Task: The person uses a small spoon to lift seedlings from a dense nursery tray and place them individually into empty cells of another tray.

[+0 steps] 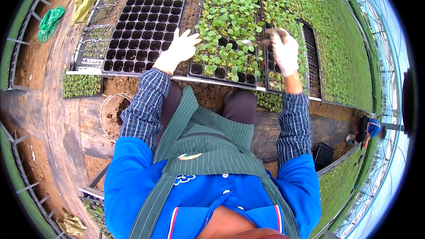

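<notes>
My left hand (181, 48), in a white glove, has its fingers spread, with the tips at the left edge of a black seedling tray (223, 82). Leafy green seedlings (229, 13) fill most of that tray's cells; a few cells near the front are without plants. To its right, my right hand (285, 48) is raised over the neighbouring tray (275, 87), its glove soiled at the curled fingers. A small silvery thing (247, 42) is blurred left of those fingers; whether I hold it cannot be told. Under my left wrist lies another cell tray (142, 26), mostly unplanted, with small seedlings at its far end.
A white-rimmed bucket (114, 114) with soil stands on boards left of my knees. The trays rest on a wire-mesh bench with a pale front rail (186, 79). Dense seedlings (338, 49) stretch away right. Another person (370, 127) is at the far right.
</notes>
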Tool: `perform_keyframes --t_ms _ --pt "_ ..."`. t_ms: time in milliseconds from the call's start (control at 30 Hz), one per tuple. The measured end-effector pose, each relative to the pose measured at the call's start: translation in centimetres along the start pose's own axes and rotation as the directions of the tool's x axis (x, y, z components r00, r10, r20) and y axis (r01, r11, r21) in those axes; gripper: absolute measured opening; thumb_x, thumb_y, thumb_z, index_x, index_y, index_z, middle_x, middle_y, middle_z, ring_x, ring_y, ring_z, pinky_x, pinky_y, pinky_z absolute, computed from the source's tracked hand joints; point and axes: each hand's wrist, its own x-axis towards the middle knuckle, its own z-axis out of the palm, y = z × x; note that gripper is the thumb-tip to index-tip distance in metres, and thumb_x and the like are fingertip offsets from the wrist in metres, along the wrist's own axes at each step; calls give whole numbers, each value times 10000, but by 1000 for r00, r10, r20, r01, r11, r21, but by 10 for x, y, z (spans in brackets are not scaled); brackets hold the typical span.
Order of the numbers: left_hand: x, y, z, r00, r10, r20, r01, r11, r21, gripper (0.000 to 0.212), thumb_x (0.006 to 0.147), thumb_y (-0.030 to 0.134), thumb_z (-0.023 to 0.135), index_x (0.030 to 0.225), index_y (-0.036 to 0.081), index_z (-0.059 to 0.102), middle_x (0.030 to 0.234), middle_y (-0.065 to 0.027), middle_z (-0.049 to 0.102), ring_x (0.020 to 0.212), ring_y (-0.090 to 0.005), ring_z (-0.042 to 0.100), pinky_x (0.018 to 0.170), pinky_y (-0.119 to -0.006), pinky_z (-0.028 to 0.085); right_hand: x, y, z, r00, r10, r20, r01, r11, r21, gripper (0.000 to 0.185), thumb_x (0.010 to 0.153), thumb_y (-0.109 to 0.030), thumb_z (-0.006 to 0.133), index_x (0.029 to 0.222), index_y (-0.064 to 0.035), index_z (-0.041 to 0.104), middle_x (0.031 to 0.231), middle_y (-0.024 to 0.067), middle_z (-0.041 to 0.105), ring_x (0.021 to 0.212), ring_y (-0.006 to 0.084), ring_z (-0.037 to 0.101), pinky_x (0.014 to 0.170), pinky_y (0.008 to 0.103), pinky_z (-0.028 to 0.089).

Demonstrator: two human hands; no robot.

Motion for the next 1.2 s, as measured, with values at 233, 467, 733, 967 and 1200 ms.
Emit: perform_keyframes --t_ms 233,467,733,967,1200 --pt "-29 -18 15 943 -142 -301 90 979 -183 366 870 141 476 1220 165 579 1309 -37 551 1280 -250 432 1082 -606 194 -99 94 -85 933 207 -295 -142 963 228 223 952 -207 542 1031 -37 664 835 91 712 659 114 672 551 232 495" --pt "-51 72 -5 839 -40 -542 -78 978 -193 329 850 90 550 1172 145 590 1226 -61 587 1197 -264 493 1077 -573 219 -154 157 -141 856 280 -435 -283 957 59 237 952 -208 534 1048 -32 659 780 74 707 684 91 634 621 243 479" --pt "-1 238 9 820 379 -429 -479 865 -151 325 851 150 549 1163 65 572 1206 -86 575 1201 -275 471 1070 -634 193 -107 186 -111 871 245 -426 -285 958 -31 254 934 -198 510 1044 -36 673 879 88 719 804 165 695 714 272 530" --pt "38 280 36 899 415 -142 -419 908 2 378 888 222 508 1234 74 545 1301 -86 514 1277 -287 412 1076 -672 130 -65 225 -74 940 172 -295 -269 904 -332 249 908 -304 492 1023 -183 678 811 131 668 825 304 619 787 428 415" --pt "48 279 40 910 412 -48 -411 911 30 376 895 218 494 1237 69 548 1303 -83 519 1273 -291 419 1080 -675 102 -54 227 -71 968 25 -252 -159 833 -530 219 897 -266 516 1025 -198 680 761 102 640 802 280 591 788 415 373"
